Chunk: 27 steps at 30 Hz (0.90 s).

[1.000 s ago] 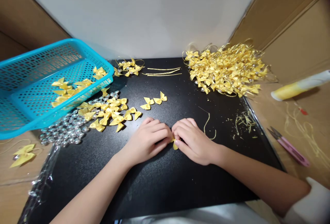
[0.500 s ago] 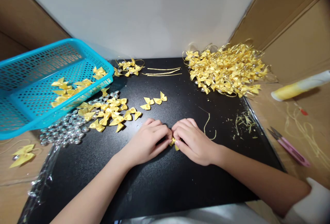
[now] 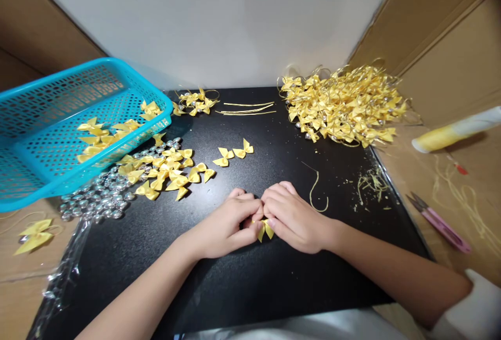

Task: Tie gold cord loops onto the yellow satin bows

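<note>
Near the front middle of the black board (image 3: 242, 288), my left hand (image 3: 233, 222) and my right hand (image 3: 291, 217) meet with fingertips pinched on a yellow bow (image 3: 265, 230). The bow's two tails point toward me; its upper part is hidden by my fingers. Just beyond my hands lie two loose yellow bows (image 3: 243, 149). A thin cord (image 3: 313, 189) curls on the board close to my right hand.
A blue basket (image 3: 74, 175) holding bows stands at the left, by silver beads (image 3: 97, 199) and loose bows (image 3: 172, 170). Cut cords (image 3: 248, 113) lie at the back. A large bow pile (image 3: 344, 105) sits back right; pink snips (image 3: 444, 228) lie at the right.
Both hands have shifted slightly toward me, the left one most. More of the yellow bow's tails now shows between my fingers.
</note>
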Motion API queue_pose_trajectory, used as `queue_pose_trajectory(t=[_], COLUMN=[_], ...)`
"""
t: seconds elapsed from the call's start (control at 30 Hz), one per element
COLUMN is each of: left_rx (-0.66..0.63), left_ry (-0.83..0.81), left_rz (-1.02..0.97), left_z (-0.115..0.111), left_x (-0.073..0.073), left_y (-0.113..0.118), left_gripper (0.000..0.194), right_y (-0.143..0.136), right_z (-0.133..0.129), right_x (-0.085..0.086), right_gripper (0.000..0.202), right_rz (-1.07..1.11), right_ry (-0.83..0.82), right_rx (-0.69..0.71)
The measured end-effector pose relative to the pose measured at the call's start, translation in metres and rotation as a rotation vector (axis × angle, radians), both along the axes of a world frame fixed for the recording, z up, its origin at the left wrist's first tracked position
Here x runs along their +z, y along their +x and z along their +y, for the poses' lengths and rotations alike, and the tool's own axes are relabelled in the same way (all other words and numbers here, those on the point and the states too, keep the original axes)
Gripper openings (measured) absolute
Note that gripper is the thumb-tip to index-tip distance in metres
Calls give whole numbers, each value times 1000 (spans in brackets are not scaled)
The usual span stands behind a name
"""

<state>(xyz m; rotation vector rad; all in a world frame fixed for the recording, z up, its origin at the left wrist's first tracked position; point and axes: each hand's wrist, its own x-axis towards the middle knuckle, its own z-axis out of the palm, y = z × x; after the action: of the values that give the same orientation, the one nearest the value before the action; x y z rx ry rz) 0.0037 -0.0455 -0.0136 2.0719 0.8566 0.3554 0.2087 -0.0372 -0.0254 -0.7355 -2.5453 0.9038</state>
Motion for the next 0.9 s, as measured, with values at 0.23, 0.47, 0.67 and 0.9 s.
queue_pose_trajectory(t=[0.23,0.47,0.67,0.9], left_rx=[1,16,650,1040], left_ry=[-59,-30,423,681], left_rz=[-56,-83,-55,414], left_z=[0,0,11,23], left_x=[2,5,12,5], left_y=[-1,0,-26,-42], left_gripper=[21,21,24,20], right_y=[0,1,2,1], right_z=[0,-1,-2,-2], right_x=[0,0,-7,-9], right_gripper=[17,15,18,21], right_rz=[47,119,321,355], right_ry=[-20,-40,-126,-154], right_rx=[13,-11,-253,-299])
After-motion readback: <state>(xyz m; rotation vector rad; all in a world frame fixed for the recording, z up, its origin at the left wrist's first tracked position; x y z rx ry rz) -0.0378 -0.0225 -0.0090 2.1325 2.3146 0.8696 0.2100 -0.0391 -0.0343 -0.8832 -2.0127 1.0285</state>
